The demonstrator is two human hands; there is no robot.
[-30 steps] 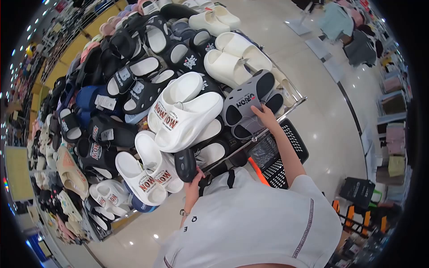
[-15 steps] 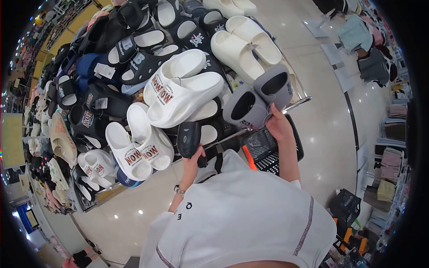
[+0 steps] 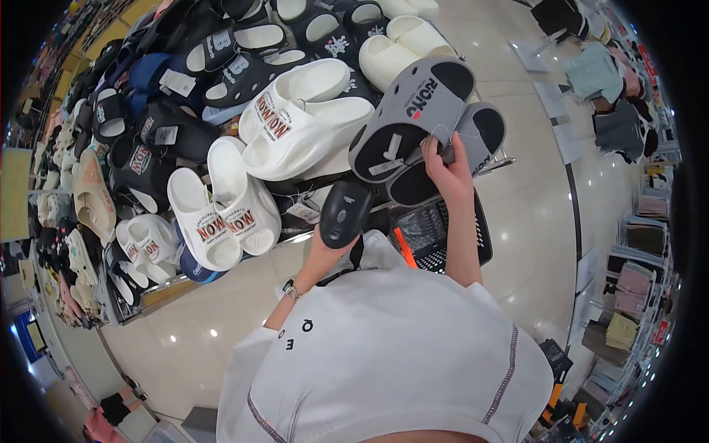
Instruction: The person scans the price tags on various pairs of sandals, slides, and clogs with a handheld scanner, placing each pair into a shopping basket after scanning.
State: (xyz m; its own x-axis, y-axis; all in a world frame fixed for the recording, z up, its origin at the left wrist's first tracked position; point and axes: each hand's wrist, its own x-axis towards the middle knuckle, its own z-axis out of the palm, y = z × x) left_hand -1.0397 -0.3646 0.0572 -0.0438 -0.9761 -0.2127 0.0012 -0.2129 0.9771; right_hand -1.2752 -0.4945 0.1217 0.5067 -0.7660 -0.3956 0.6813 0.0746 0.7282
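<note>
My left hand is closed around a black handheld barcode scanner, its rounded head pointing up toward the display. Fingers pinched, my right hand holds a pair of grey slippers with black insoles at their thin joining string. The pair is tilted, with lettering and a red heart on the strap of the nearer shoe. A small white tag lies against its dark insole. To the left of the slippers, white slides with printed straps rest on the heap, just beyond the scanner.
A display rack piled with black, white and cream slippers fills the left and top; its metal rail runs along the near side. Below my right hand stands a black basket with an orange handle. Folded clothes line shelves at right.
The grey slippers have been lifted and turned in my right hand, so the strap print and tag now show. The scanner in my left hand has moved right and nearer to them.
</note>
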